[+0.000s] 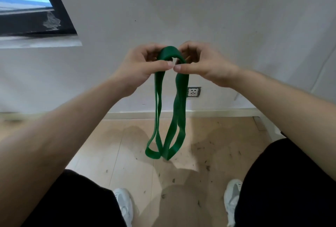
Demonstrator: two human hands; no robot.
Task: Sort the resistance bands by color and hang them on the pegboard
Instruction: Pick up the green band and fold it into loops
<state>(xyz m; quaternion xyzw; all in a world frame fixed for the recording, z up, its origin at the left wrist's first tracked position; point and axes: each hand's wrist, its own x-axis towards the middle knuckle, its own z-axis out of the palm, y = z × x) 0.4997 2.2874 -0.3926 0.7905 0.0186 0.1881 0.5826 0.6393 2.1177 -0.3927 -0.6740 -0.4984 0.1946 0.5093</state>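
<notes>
- The green resistance band [180, 103] is held up in front of the white wall [236, 17], near the middle of the view.
- It is folded over at the top into a short arch between the two hands. Below them it hangs in two long loops, and their lower ends dangle above the floor [123, 154] without touching it.
- The left grip [143, 64] is clenched on the left side of the arch. Its fingers curl over the top of the band and its thumb presses against the front.
- The right grip [203, 63] grasps the right side in the same way, fingers curled over and thumb in front.
- The two thumb tips almost meet just under the arch.
- A wall socket [194, 92] sits low on the wall, just beside the band's right strand and partly behind it.
- A black-framed window [60, 15] fills the upper left corner.
- The floor is pale wood, scattered with small dark specks.
- At the bottom edge are two white shoes, the left shoe [125, 205] and the right shoe [232, 197], below black trousers [291, 181].
</notes>
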